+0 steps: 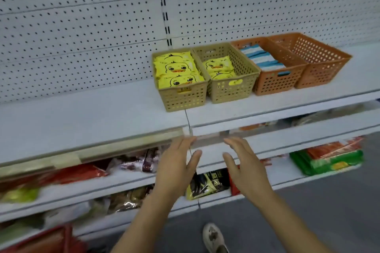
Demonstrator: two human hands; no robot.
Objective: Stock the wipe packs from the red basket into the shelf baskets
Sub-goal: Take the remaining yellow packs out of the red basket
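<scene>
Four baskets stand in a row on the white shelf (102,115). The left tan basket (185,96) is full of yellow duck wipe packs (176,68). The second tan basket (232,88) holds a few of the same yellow packs (218,64). An orange basket (275,82) holds blue-and-white wipe packs (261,57); the far right orange basket (320,61) looks empty. My left hand (176,168) and my right hand (244,166) hover open and empty below the shelf's front edge, palms facing each other. The red basket (47,240) shows at the bottom left corner.
A white pegboard wall (82,26) backs the shelf. Lower shelves hold snack bags (207,183) and green and red packets (327,160). A white shoe (213,236) stands on the grey floor (339,211).
</scene>
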